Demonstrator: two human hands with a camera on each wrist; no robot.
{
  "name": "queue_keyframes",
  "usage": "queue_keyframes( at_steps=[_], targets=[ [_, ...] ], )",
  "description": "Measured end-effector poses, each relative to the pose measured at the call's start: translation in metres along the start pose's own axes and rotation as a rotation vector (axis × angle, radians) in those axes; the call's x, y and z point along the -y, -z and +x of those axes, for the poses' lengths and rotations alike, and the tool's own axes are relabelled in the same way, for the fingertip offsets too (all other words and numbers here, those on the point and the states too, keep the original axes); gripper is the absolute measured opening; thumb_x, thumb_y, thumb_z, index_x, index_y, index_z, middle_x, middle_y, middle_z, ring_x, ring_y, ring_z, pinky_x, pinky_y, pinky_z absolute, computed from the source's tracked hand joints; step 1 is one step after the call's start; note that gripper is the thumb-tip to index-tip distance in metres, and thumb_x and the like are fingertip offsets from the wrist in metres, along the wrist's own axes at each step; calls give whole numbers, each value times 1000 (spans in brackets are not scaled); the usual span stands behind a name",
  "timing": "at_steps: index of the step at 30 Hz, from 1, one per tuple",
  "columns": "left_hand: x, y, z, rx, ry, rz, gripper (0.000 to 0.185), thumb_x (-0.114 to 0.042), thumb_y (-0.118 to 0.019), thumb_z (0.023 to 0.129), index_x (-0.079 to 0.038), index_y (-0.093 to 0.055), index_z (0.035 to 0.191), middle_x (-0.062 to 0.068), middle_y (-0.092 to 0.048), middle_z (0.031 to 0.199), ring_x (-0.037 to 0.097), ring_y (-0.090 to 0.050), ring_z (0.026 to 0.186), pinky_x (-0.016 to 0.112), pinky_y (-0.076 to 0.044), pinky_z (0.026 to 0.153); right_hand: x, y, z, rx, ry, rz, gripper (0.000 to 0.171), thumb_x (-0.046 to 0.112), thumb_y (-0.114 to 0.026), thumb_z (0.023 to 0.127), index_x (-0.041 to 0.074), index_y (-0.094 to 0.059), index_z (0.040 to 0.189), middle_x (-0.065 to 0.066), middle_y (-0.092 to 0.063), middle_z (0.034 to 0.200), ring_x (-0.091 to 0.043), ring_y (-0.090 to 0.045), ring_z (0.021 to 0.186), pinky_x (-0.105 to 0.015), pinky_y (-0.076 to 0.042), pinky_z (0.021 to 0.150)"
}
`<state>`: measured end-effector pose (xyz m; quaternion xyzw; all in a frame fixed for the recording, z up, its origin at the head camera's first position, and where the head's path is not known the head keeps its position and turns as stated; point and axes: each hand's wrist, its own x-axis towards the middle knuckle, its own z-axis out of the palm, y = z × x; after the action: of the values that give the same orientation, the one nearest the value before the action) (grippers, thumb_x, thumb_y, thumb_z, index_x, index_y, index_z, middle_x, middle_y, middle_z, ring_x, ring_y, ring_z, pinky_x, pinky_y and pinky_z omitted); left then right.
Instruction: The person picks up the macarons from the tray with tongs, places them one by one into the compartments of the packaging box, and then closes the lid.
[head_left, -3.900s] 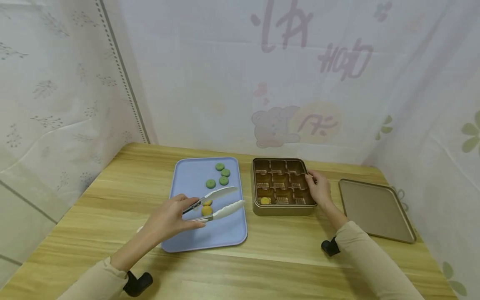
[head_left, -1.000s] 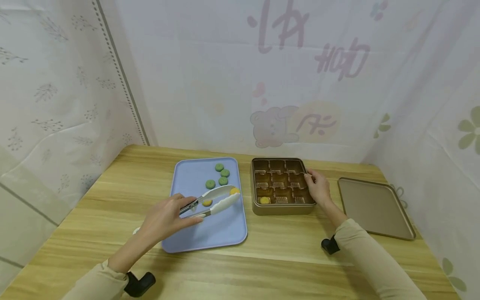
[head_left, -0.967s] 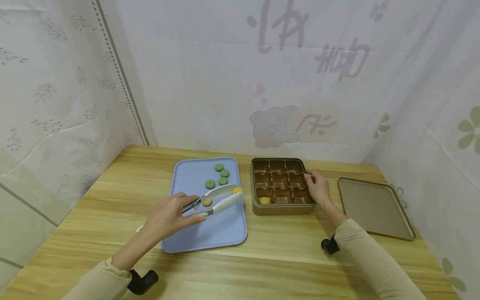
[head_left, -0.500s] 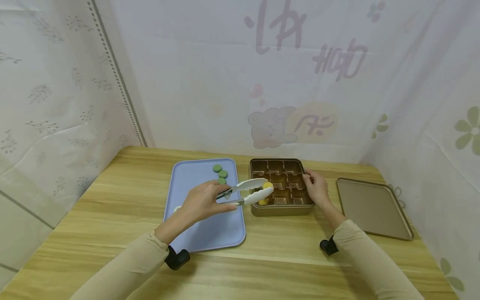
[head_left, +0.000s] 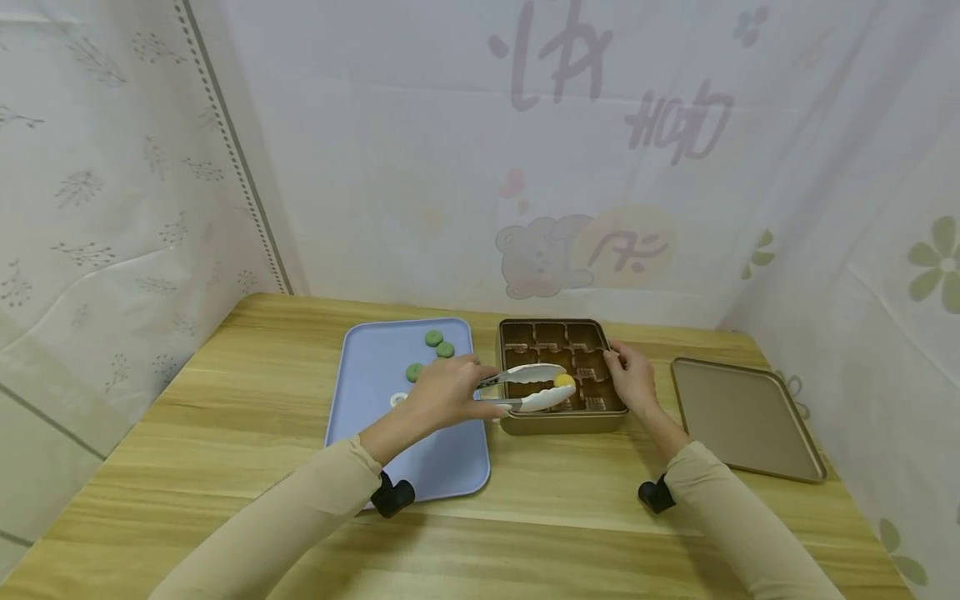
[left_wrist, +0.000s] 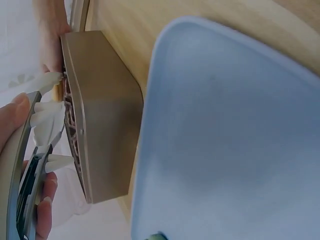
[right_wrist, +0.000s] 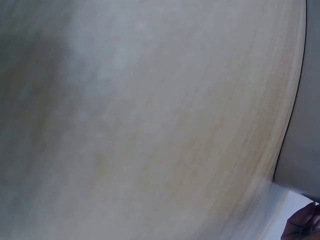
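Observation:
My left hand (head_left: 453, 392) grips white-tipped metal tongs (head_left: 528, 387) that pinch a yellow cookie (head_left: 564, 381). The tong tips hang over the front middle of the gold compartment box (head_left: 555, 333). In the left wrist view the tongs (left_wrist: 42, 125) reach over the gold box's wall (left_wrist: 100, 115) beside the blue tray (left_wrist: 230, 140). My right hand (head_left: 632, 377) rests on the box's right rim, fingers curled on the edge. Three green cookies (head_left: 433, 337) lie at the back of the blue tray (head_left: 442, 454).
The box's gold lid (head_left: 742, 417) lies flat on the wooden table (head_left: 225, 392) at the right. Printed curtains close in the back and both sides. The right wrist view shows only blurred table surface.
My left hand has carried the tongs with the yellow cookie rightward, from over the blue tray to over the gold box. The right hand has stayed on the box's rim.

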<state>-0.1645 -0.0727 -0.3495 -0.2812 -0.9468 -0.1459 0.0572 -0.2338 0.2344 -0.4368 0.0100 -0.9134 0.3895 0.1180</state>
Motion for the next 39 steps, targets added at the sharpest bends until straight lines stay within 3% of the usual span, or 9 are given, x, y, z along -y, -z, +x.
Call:
queue_keyframes(
  at_steps=[8, 14, 22, 32, 39],
  targets=[
    [-10, 3, 12, 108, 44, 40, 55, -49, -80, 76, -15, -72, 118, 1, -67, 91, 13, -55, 67, 29, -44, 52, 1, 0, -1, 8, -17, -3, 35, 16, -49, 103, -1, -58, 132, -24, -66, 93, -22, -59, 73, -28, -45, 62],
    [-17, 7, 18, 167, 65, 48, 55, -49, -80, 76, -15, -72, 118, 1, -68, 91, 13, -58, 72, 28, -41, 52, 1, -1, -1, 12, -31, -11, 35, 18, -49, 103, 1, -59, 132, -23, -67, 93, -26, -60, 76, -30, -45, 65],
    [-23, 10, 24, 183, 33, 70, 51, -48, -82, 74, -10, -74, 108, 1, -65, 78, 13, -51, 64, 27, -33, 50, 2, -1, 0, 3, -40, -18, 35, 18, -50, 102, 2, -60, 131, -23, -67, 93, -31, -62, 81, -31, -46, 67],
    [-24, 9, 27, 178, 29, 126, 53, -51, -81, 73, -13, -74, 110, 0, -66, 81, 14, -56, 67, 28, -39, 51, -1, 0, 1, -3, -22, -18, 35, 18, -49, 103, 1, -59, 132, -23, -66, 93, -26, -59, 77, -30, -45, 65],
    [-23, 8, 27, 172, 26, 117, 52, -51, -82, 73, -12, -75, 106, 0, -65, 78, 15, -55, 66, 28, -37, 50, -2, 0, -2, -42, 45, 35, 36, 22, -51, 101, -2, -62, 126, -17, -65, 80, -22, -58, 68, -33, -46, 61]
  ],
)
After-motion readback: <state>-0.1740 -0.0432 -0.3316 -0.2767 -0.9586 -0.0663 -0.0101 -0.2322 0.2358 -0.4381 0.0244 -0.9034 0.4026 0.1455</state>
